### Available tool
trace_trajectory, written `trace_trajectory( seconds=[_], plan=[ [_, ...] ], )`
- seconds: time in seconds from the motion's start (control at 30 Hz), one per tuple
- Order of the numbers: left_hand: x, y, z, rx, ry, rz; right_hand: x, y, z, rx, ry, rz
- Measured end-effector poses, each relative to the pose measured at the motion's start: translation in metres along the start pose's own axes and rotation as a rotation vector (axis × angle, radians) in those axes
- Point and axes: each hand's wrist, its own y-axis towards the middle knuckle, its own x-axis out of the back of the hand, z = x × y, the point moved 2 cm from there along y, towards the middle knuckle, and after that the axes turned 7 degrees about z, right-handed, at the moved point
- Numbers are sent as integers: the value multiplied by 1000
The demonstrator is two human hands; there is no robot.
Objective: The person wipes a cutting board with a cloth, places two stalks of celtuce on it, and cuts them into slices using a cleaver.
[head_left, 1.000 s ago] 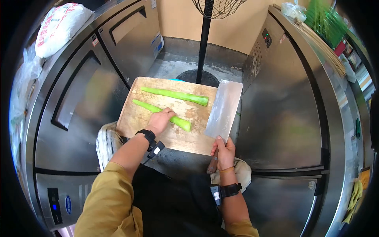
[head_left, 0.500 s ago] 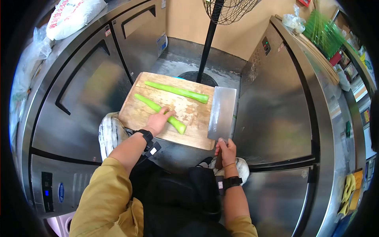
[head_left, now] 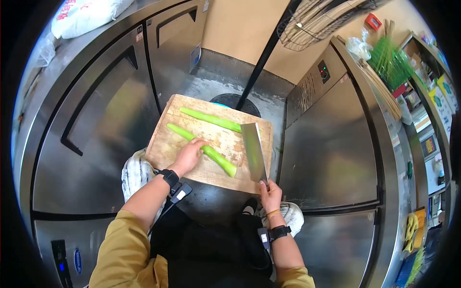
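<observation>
A wooden cutting board (head_left: pixel 158 150) rests low in front of me, over my lap. Two long, peeled green celtuce stems lie across it: a far celtuce stem (head_left: pixel 211 119) and a near celtuce stem (head_left: pixel 222 161). My left hand (head_left: pixel 188 157) is closed around the middle of the near one, pressing it on the board. With my right hand (head_left: pixel 270 196) I grip the handle of a cleaver (head_left: pixel 253 150) at the board's right side. Its broad blade is tilted, edge-on to me, and covers the far stem's right end.
Steel cabinets stand on the left (head_left: pixel 96 144) and right (head_left: pixel 331 149). Behind the board, a black pole (head_left: pixel 261 67) with a wire cage (head_left: pixel 307 29) rises from a round base. A white sack (head_left: pixel 91 17) sits on the left counter; thin sticks (head_left: pixel 382 91) lie on the right one.
The cleaver has swung left over the board, its blade turning from flat to tilted. My left hand stays on the near stem. The camera view has shifted slightly.
</observation>
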Motion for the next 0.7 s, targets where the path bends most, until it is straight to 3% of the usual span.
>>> trace_trajectory(
  seconds=[0.03,0.27,0.37,0.47,0.7],
  plan=[
    [1,2,2,-25,-20,-1,1,-1,10,107,-138,-53],
    [6,6,16,-190,-116,41,-8,20,42,114,-513,92],
    [12,8,5,-112,-169,121,-12,32,53,185,-552,149],
    [14,12,1,-97,-173,179,-18,33,56,89,-650,318],
    [10,2,23,-148,-205,127,-20,52,50,35,-581,331]
  ],
)
